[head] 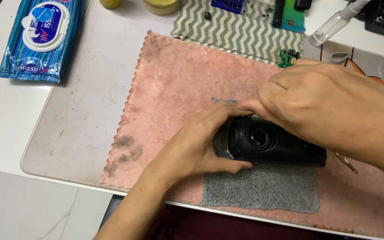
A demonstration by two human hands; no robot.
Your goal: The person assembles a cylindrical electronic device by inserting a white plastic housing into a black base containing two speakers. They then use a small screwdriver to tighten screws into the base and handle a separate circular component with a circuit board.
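Both hands on black speaker (275, 146) lying on grey cloth (263, 189). Left hand (196, 144) cups its end; right hand (321, 104) clamps its top. Green circuit board (288, 57) well beyond speaker.

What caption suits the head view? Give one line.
Both hands, left hand and right hand, grip a black cylinder over grey cloth.

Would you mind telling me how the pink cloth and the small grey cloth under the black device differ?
The pink cloth is much larger than the grey cloth and lies beneath it. The pink cloth has a scalloped edge and dark stains near its lower left corner; the grey cloth has straight edges and looks unstained. Both lie flat under the black cylindrical device, which the left hand and right hand grip.
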